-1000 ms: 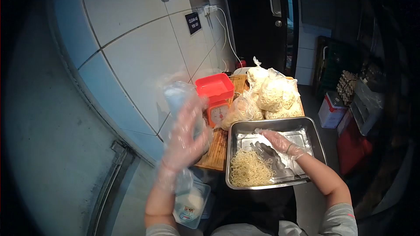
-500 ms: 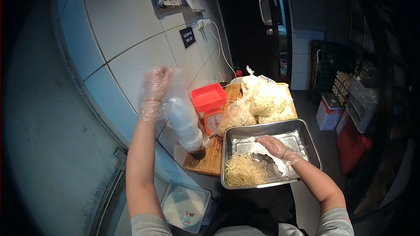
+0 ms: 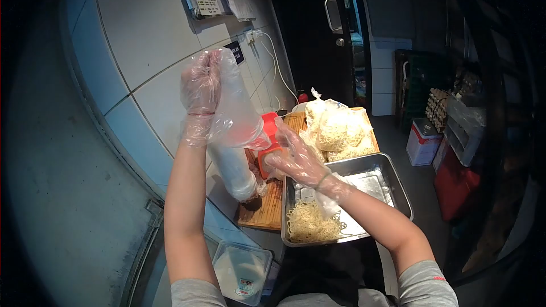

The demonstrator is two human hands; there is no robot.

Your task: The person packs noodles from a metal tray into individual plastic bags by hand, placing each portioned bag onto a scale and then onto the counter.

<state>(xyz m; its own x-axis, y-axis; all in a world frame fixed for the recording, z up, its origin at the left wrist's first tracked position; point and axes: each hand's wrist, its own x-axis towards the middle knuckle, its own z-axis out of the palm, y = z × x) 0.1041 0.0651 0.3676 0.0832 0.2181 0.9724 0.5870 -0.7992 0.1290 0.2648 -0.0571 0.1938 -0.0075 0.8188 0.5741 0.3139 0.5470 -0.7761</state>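
My left hand (image 3: 202,82), in a clear plastic glove, is raised by the tiled wall and pinches the top of a clear plastic bag (image 3: 236,116). The bag hangs down to the right, above a roll of plastic bags (image 3: 232,171) standing on the wooden table. My right hand (image 3: 298,159), also gloved, is at the bag's lower end with thumb and fingers apart; whether it touches the bag I cannot tell. Behind its fingertips is a red kitchen scale (image 3: 272,122), partly hidden. Under my right forearm, loose noodles (image 3: 313,222) lie in one corner of a metal tray (image 3: 405,193).
Bags of noodles (image 3: 341,131) are piled on the wooden table (image 3: 267,213) behind the tray. A lidded plastic container (image 3: 242,273) is low at my left. Egg trays (image 3: 438,105), a white box (image 3: 422,145) and a red crate (image 3: 456,187) stand at the right.
My left hand has risen, drawing the bag up off the roll. My right hand has left the tray and moved up and left to the bag's lower end.
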